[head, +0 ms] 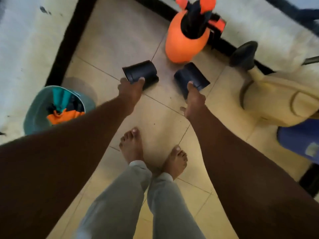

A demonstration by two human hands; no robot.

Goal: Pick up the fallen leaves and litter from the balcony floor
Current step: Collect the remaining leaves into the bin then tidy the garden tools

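Observation:
Both my arms reach down over the beige tiled floor (107, 42). My left hand (130, 89) grips the near rim of a black plastic pot (140, 71) that lies on its side. My right hand (194, 99) holds the near edge of a second black plastic pot (190, 75), tilted just right of the first. A teal bucket (34, 114) stands at the left by the wall and holds orange, teal and dark scraps (64, 112). No loose leaves show on the tiles in this blurred view.
An orange pressure sprayer (183, 44) stands right behind the pots. A dark shoe (243, 54), a cream bag (283, 99) and a blue container (300, 137) crowd the right side. My bare feet (133, 147) stand below the hands. Black skirting (72, 40) edges the white walls.

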